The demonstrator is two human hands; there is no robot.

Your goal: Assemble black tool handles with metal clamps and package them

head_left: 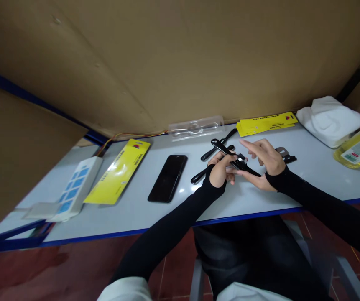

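- Black tool (239,164): held above the bench (136,214), between front and back edges.
- Left hand (219,170): thumb and fingers closed round it; a loosened pinch could drop it.
- Right hand (270,161): index extended, thumb apart, contact unclear; sweeping outward might knock the metal plate (282,152).

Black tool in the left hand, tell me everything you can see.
The black tool is long and glossy, apparently painted metal. One handle, with a hole near its rounded end, points to the picture's upper left; the other runs to the lower right. The left hand holds it above the table; whether the right hand touches it is unclear.
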